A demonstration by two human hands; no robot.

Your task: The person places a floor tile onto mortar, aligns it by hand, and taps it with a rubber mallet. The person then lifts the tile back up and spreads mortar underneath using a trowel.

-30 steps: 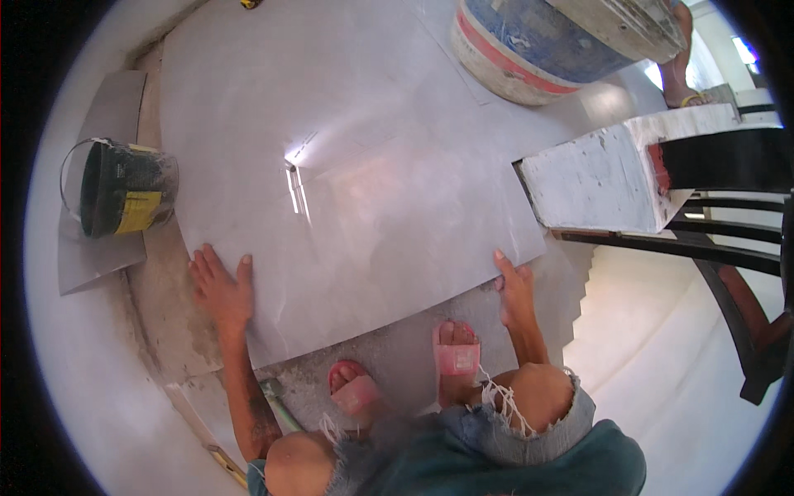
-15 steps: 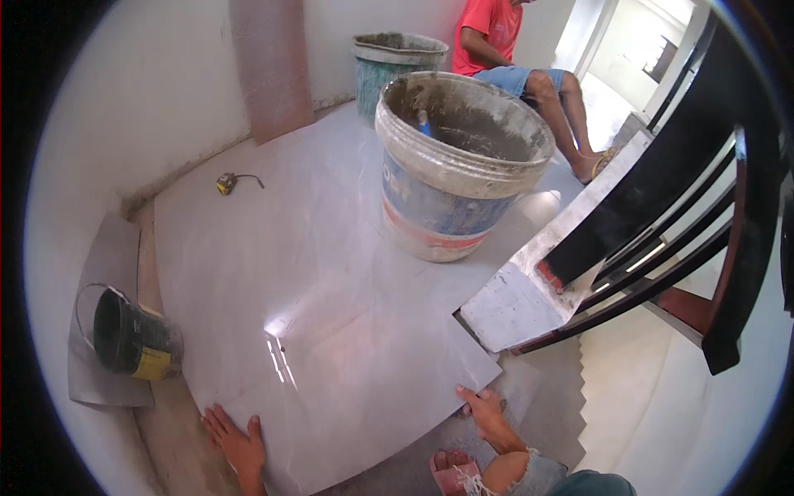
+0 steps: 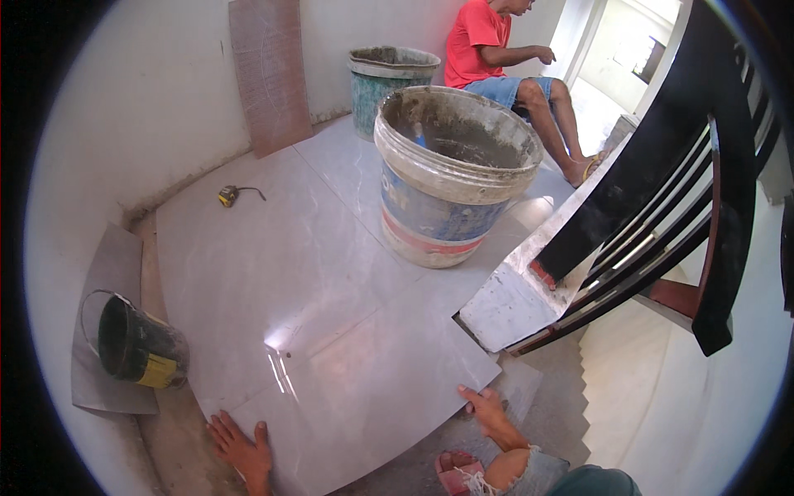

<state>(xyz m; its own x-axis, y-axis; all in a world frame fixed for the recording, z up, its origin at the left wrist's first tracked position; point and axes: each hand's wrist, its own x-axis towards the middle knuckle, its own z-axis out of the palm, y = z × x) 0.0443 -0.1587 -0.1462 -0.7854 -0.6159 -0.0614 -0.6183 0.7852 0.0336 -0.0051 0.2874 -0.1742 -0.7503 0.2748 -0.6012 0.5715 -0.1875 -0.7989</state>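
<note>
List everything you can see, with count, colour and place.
Floor tiles: at least three, grey, centre
Large bucket: one, white, blue and red, centre
Rear bucket: one, green, far wall
Small bucket: one, dark green and yellow, left
Tape measure: one, yellow and black, on tiles
Leaning panel: one, reddish-brown, beside rear bucket
Side panel: one, grey, behind small bucket
Railing: one, black, right
Railing base: one, white, under railing
Co-worker: one, red shirt, blue shorts, top
Slipper: one, pink, right foot
Torn denim leg: one, blue, bottom
Left grip: one, bare, tile's left edge
Right grip: one, bare, tile's near edge
</note>
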